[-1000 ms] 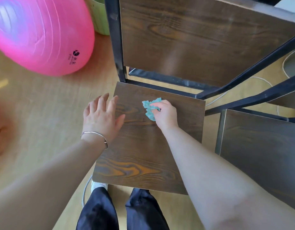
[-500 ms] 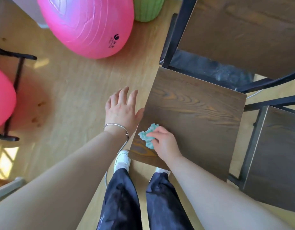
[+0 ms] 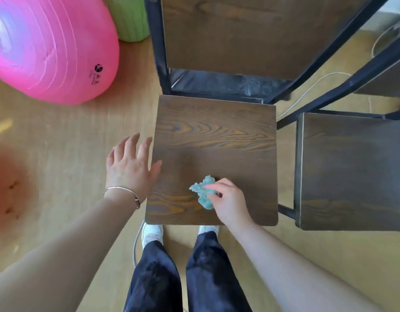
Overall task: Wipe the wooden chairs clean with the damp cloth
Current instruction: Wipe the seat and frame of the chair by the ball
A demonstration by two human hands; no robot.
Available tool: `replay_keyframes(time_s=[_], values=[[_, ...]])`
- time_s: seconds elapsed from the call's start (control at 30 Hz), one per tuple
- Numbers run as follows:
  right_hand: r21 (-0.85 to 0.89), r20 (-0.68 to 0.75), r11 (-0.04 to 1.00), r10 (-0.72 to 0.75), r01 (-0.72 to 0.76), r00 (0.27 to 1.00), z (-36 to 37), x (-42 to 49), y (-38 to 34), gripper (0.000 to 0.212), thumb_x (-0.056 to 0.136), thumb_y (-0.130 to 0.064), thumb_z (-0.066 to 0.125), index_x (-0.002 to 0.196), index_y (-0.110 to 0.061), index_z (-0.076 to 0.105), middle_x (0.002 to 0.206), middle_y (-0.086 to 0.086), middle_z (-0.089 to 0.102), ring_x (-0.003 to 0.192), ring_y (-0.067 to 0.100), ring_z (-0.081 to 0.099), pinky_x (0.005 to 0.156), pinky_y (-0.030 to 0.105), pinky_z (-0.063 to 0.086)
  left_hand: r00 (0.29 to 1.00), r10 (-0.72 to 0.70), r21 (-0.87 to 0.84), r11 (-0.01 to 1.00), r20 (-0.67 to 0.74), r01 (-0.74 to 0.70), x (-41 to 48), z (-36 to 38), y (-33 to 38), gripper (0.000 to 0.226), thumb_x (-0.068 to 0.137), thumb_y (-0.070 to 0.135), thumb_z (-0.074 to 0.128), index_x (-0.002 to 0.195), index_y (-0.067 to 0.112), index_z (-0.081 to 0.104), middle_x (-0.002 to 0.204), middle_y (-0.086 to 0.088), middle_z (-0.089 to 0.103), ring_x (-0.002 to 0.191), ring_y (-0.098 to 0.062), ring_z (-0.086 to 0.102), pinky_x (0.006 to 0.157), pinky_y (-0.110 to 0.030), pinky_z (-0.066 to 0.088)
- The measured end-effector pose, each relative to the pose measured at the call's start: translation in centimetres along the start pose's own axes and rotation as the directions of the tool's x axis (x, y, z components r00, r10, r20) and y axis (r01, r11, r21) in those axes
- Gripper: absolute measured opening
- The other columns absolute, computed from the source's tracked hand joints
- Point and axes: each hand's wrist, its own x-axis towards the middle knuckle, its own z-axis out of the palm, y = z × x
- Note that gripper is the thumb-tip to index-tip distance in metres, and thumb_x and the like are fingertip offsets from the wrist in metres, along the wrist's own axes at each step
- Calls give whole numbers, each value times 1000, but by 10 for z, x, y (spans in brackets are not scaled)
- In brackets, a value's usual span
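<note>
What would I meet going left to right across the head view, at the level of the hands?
left hand → cloth → right hand → second chair seat. The near chair's seat lies under the cloth and right hand, so it is left out.

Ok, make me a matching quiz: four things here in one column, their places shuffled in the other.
1 crumpled teal cloth
2 big pink inflatable ball
3 green ribbed bin
4 thin silver bangle

A just below the left hand
B fills the top left corner
C pinched by the right hand on the dark wooden seat
D top edge, between ball and chair back

Pairs: 1-C, 2-B, 3-D, 4-A
</note>
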Motion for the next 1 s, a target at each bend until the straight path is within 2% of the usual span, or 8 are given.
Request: replay_keyframes(time_s=[0.23, 0.3, 0.4, 0.53, 0.63, 0.8, 0.9, 1.0], values=[[-34, -283, 957, 269, -289, 921, -110, 32, 77, 24, 87, -7, 62, 104, -16, 74, 110, 0, 63, 92, 16, 61, 76, 15, 41, 999, 40, 12, 999, -12, -40, 22, 2, 24, 62, 87, 46, 57, 140, 22, 37, 147, -8, 35, 129, -37, 31, 101, -55, 33], [-50, -292, 938, 316, -344, 903, -111, 27, 94, 25, 86, -5, 62, 105, -15, 74, 113, 5, 65, 90, 14, 58, 73, 12, 37, 999, 51, 15, 999, -16, -51, 26, 3, 28, 61, 87, 46, 58, 139, 22, 37, 146, -9, 35, 129, -37, 31, 101, -56, 33], [-30, -315, 917, 368, -397, 875, -92, 15, 102, 23, 90, -10, 63, 109, -19, 70, 116, 4, 65, 96, 18, 61, 80, 24, 51, 998, 55, 16, 998, -18, -54, 31, 6, 31, 60, 86, 44, 58, 138, 21, 38, 146, -10, 35, 129, -37, 31, 99, -57, 34], [-13, -372, 941, 310, -339, 875, -58, 14, 81, 22, 91, -9, 63, 111, -18, 67, 115, 3, 63, 102, 21, 62, 84, 32, 57, 999, 44, 16, 999, -14, -44, 35, 6, 28, 59, 88, 45, 56, 139, 23, 37, 146, -9, 35, 128, -37, 32, 99, -56, 34], [-24, -306, 970, 223, -242, 926, -31, 20, 56, 25, 89, -4, 61, 110, -16, 69, 117, 2, 61, 103, 20, 60, 85, 28, 53, 1000, 25, 0, 1000, 5, -25, 32, 6, 21, 59, 89, 46, 54, 140, 23, 35, 147, -9, 35, 129, -37, 32, 100, -55, 34], [-138, -122, 989, 26, -43, 992, 23, 35, 1, 22, 87, -5, 62, 106, -13, 71, 118, 5, 62, 100, 24, 61, 84, 35, 53, 1000, -19, -10, 1000, 0, 19, 24, 1, -5, 59, 90, 47, 52, 142, 24, 35, 147, -8, 35, 128, -37, 33, 101, -53, 34], [-163, 29, 982, -87, 90, 996, 61, 33, -29, 22, 86, -5, 62, 105, -13, 71, 117, 5, 61, 97, 27, 62, 81, 38, 55, 999, -30, -3, 1000, -11, 30, 17, -3, -22, 59, 90, 47, 51, 142, 24, 35, 147, -7, 35, 128, -36, 33, 101, -52, 33], [-227, 223, 948, -171, 222, 960, 96, 21, -50, 25, 89, -8, 60, 112, -13, 68, 123, 5, 57, 104, 26, 59, 87, 38, 52, 999, -45, -1, 999, -22, 45, 8, -3, -36, 59, 90, 48, 51, 141, 24, 35, 146, -7, 35, 128, -36, 34, 100, -51, 33]])
